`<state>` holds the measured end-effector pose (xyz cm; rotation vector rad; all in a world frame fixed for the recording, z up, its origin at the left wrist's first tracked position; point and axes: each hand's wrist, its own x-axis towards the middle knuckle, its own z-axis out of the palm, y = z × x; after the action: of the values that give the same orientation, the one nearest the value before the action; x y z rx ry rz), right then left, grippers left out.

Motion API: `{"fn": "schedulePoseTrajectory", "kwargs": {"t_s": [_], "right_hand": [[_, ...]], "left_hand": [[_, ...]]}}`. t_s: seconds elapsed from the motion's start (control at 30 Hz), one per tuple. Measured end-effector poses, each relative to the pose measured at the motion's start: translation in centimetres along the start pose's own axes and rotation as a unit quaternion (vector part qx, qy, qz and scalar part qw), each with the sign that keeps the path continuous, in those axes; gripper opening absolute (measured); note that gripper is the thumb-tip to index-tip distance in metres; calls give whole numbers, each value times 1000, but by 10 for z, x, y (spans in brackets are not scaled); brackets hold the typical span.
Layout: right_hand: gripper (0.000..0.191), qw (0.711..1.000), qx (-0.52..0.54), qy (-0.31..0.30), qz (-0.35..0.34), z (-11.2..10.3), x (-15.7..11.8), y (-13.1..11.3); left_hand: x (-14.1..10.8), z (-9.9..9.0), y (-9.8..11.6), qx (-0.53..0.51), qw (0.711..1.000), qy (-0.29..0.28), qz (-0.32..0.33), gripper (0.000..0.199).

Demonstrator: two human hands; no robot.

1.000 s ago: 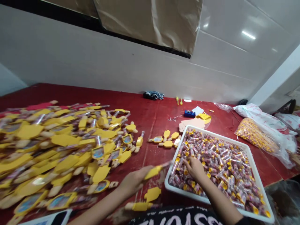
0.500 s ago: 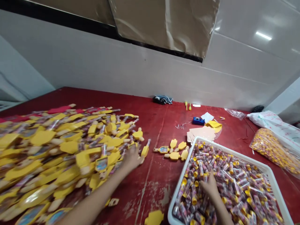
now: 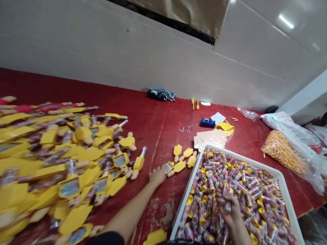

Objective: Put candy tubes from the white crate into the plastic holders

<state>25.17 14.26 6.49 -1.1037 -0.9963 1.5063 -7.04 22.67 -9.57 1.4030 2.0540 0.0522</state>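
My left hand [image 3: 157,176] lies on the red table [image 3: 158,126], its fingers touching a yellow paddle-shaped toy piece [image 3: 169,167] in a small group of such pieces [image 3: 182,157]. My right hand [image 3: 227,207] is inside the white tray [image 3: 281,177], closed around a small tube with a yellow cap [image 3: 228,200] from the several tubes filling it. A big heap of finished yellow toys [image 3: 63,160] covers the table to the left of my left hand.
A clear bag of small yellow bits [image 3: 283,151] and a white printed bag [image 3: 291,129] lie at the right. A blue tape dispenser [image 3: 207,122], pink cards [image 3: 212,137] and a dark cloth [image 3: 160,95] sit near the white wall. One yellow piece [image 3: 155,237] lies at the near edge.
My left hand left the big heap and moved right to the small group of yellow pieces. My right hand closed on a tube in the tray. The view shifted left and down.
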Motion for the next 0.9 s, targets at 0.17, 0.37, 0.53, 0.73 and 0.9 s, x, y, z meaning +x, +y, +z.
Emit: {"fn": "schedulePoseTrajectory", "kwargs": {"t_s": [0.17, 0.37, 0.53, 0.73, 0.9], "right_hand": [[32, 999, 22, -46, -2, 16, -15, -12], [23, 954, -237, -129, -133, 26, -52, -49], [34, 670, -620, -150, -380, 41, -95, -85], [20, 550, -688, -153, -448, 57, -141, -93], [19, 553, -673, -170, -460, 58, -172, -93]], "left_hand": [[-90, -10, 1, -128, 988, -57, 60, 49], [-220, -65, 42, -298, 902, -167, 265, 69], [-310, -102, 77, -370, 843, -239, 309, 66], [-362, -118, 71, -96, 928, -193, 305, 72], [-392, -135, 73, -10, 909, -246, 337, 65]]}}
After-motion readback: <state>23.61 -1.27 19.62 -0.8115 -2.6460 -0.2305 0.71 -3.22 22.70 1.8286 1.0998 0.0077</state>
